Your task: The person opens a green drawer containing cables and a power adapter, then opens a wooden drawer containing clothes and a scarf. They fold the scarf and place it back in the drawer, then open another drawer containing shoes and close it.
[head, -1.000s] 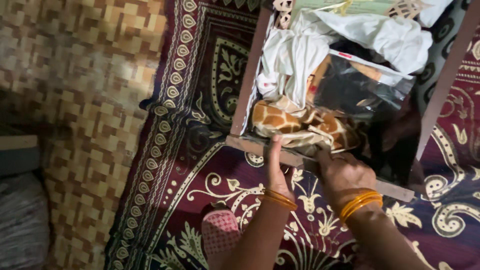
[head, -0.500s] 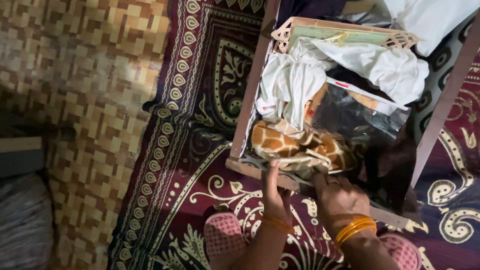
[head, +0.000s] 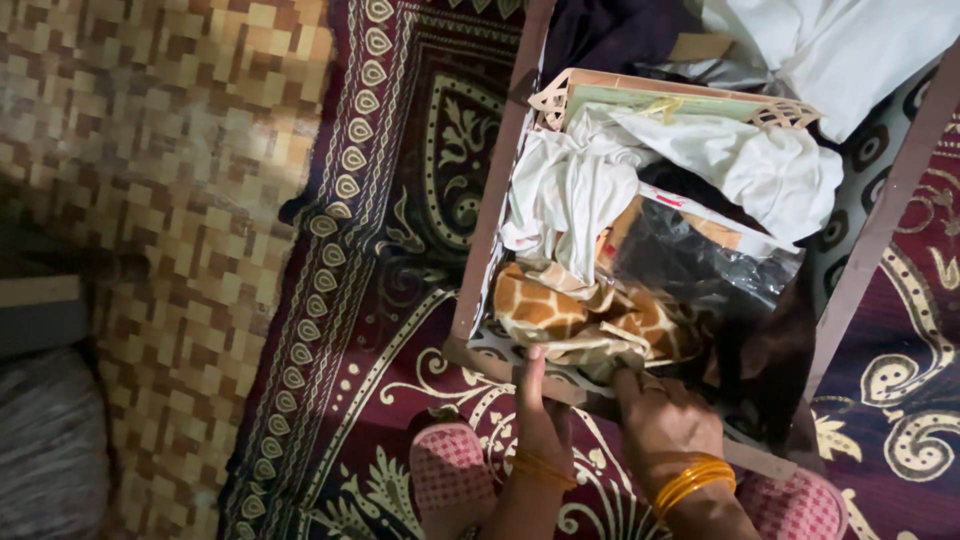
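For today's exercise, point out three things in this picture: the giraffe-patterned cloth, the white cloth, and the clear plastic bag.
Giraffe-patterned cloth [head: 545, 312]: head view, on its brown-spotted left fold.
White cloth [head: 570, 190]: head view, on the middle of the crumpled bundle.
Clear plastic bag [head: 700, 262]: head view, on its shiny dark front.

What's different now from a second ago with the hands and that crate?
Both hands slid lower and a little left in view, along with the crate's front edge, so more of the white cloth and the lattice tray behind it shows. The left hand is on the edge as before; the right hand reaches in by the giraffe-patterned fabric. The contents and the patterned rug look unchanged.
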